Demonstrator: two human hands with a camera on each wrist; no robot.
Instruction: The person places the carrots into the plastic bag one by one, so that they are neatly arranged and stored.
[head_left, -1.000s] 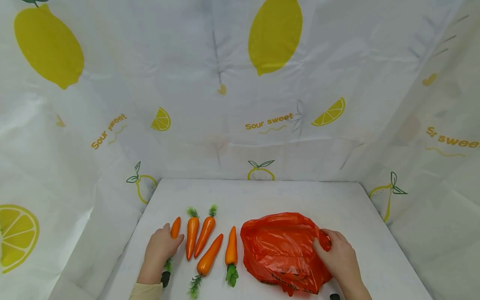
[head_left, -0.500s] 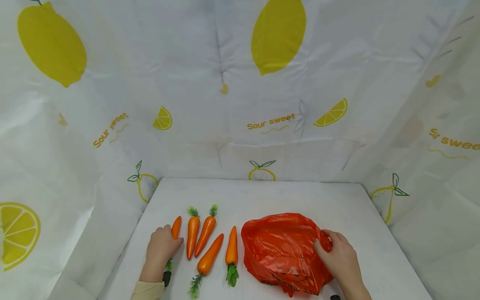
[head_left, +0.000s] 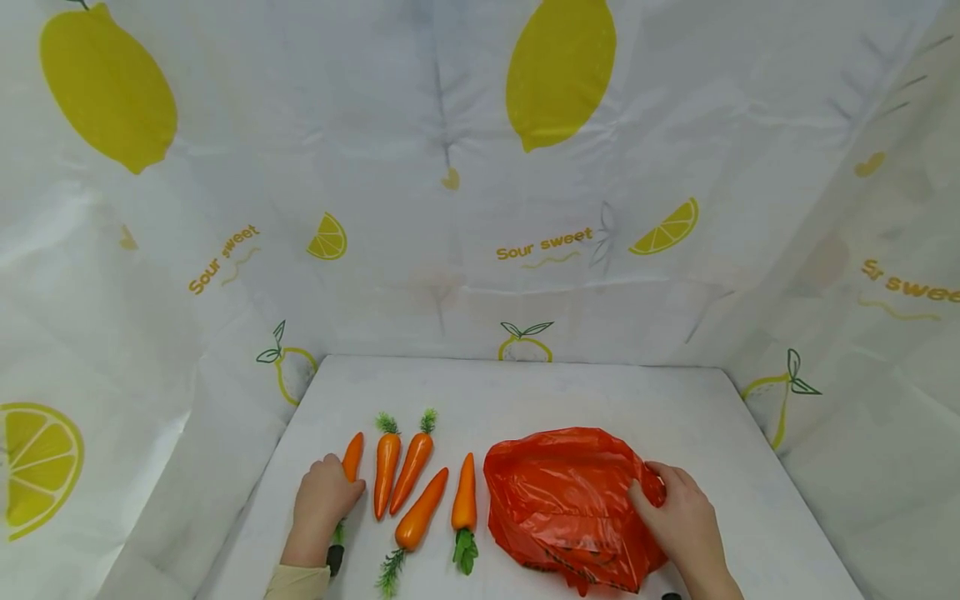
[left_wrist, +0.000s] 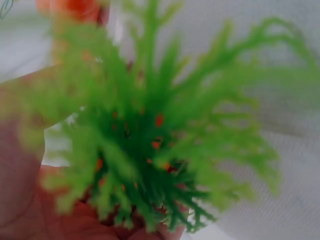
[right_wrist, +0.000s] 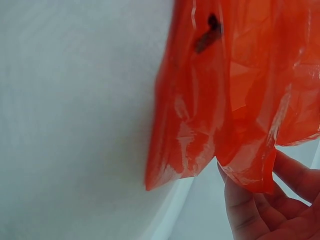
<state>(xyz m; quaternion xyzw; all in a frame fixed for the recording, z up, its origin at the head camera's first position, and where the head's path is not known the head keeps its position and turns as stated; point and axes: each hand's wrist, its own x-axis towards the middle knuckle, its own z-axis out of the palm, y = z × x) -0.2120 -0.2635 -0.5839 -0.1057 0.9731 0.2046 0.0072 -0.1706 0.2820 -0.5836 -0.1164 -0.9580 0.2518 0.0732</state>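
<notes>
My left hand (head_left: 324,502) grips an orange carrot (head_left: 353,458) at the left of the table. Its tip shows beyond the fingers, and its middle is hidden under the hand. In the left wrist view the carrot's green leafy top (left_wrist: 150,135) fills most of the picture, blurred, with the palm behind it. My right hand (head_left: 681,515) holds the right edge of a red plastic bag (head_left: 555,492), which lies with its mouth spread. The right wrist view shows thumb and fingers (right_wrist: 245,210) pinching the edge of the thin film.
Between the left hand and the bag lie more carrots: two side by side (head_left: 386,471) with their tops away from me, a slanted carrot (head_left: 422,510), and a leafy-topped carrot (head_left: 464,496) nearest the bag. A lemon-print sheet (head_left: 465,292) walls the white table (head_left: 600,392) at back and sides.
The view has shifted very slightly. Both hands keep their places, the left on the carrot and the right on the bag's edge.
</notes>
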